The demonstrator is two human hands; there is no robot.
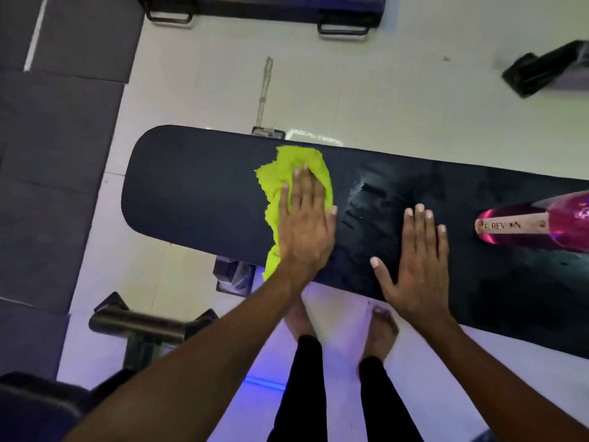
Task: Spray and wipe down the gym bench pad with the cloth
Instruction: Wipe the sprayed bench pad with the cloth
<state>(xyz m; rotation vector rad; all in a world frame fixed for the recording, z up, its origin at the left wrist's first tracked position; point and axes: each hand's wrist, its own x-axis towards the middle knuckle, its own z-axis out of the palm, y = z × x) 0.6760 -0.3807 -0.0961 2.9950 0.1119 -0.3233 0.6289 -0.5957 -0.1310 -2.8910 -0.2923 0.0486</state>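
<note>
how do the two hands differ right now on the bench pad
The left hand presses flat on the green cloth; the right hand rests straight on the bare bench pad. The left hand sits nearer the pad's rounded end, while the right hand is nearer the pink spray bottle. The left hand's fingers lie close together; the right hand's thumb is spread wide. Both are flat, palm down, fingers straight, gripping nothing.

One bench pad (197, 189), one green cloth (280, 173), one pink bottle (538, 224), two hands, two bare feet.
</note>
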